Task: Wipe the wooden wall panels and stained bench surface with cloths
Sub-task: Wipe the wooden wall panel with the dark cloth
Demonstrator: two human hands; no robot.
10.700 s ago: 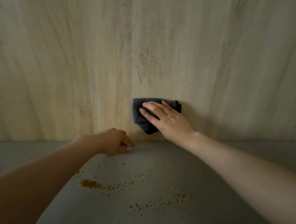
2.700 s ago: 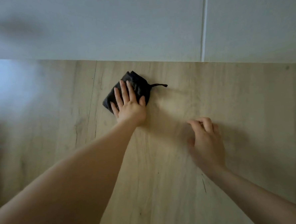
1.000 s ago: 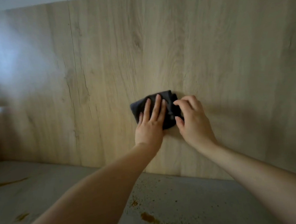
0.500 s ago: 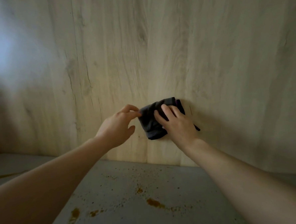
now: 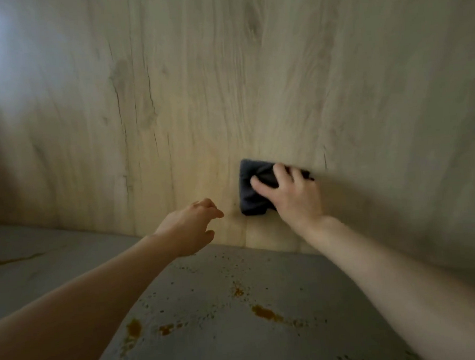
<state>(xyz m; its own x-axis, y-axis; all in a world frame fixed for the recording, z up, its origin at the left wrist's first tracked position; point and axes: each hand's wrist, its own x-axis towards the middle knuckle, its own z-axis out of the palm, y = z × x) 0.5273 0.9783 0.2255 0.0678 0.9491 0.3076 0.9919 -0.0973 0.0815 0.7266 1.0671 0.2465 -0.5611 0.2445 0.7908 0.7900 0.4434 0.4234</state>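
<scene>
A dark folded cloth [image 5: 252, 191] lies flat against the light wooden wall panel [image 5: 225, 97], low down near the bench. My right hand [image 5: 293, 196] presses the cloth to the panel with its fingers spread over the cloth's right part. My left hand [image 5: 190, 228] hovers to the left of the cloth, apart from it, fingers loosely curled and holding nothing. The grey bench surface [image 5: 69, 262] below carries orange-brown stains [image 5: 265, 313] and fine specks.
A larger stain [image 5: 134, 328] sits on the bench near my left forearm. A thin streak [image 5: 10, 260] marks the bench at the far left. A bright blurred patch of light shows on the wall's upper left.
My left hand has let go of the cloth's edge and dropped down and left. My right hand has taken over the cloth and pushed it to the right along the panel.
</scene>
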